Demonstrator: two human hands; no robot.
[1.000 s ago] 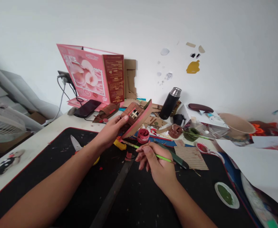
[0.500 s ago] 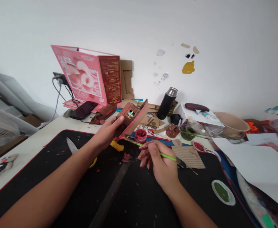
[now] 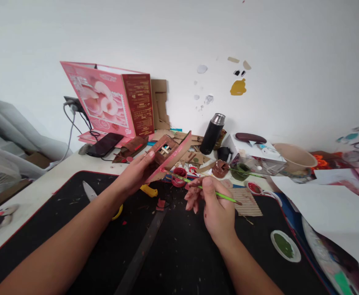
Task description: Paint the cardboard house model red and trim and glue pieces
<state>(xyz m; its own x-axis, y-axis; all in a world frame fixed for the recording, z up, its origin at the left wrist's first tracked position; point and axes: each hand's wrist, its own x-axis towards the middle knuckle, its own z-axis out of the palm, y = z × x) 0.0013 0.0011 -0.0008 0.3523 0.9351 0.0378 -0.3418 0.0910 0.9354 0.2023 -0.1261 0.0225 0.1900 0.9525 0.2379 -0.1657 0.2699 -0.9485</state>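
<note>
My left hand [image 3: 139,171] grips a small model house [image 3: 167,152], brown-walled with a window and a pinkish-red panel along its right side. The house is held tilted above the mat. Between the fingers of my right hand [image 3: 214,200] is a thin green paintbrush [image 3: 220,195], its tip pointing left toward the lower part of the red panel; whether it touches cannot be made out. Just behind the brush sits an open jar of dark red paint [image 3: 179,177]. Brown paint marks show on my right fingers.
Scissors [image 3: 90,191] with yellow handles lie partly under my left forearm. A black flask [image 3: 212,134], brown paint jar [image 3: 220,168] and green paint jar [image 3: 241,172] stand behind. Corrugated cardboard [image 3: 247,201] and a lid with green paint [image 3: 286,246] lie right. A metal ruler-like strip [image 3: 142,254] crosses the mat.
The house has turned so its red panel shows more broadly. My right hand has shifted slightly right, with the brush lying at a changed angle. The view has moved a little.
</note>
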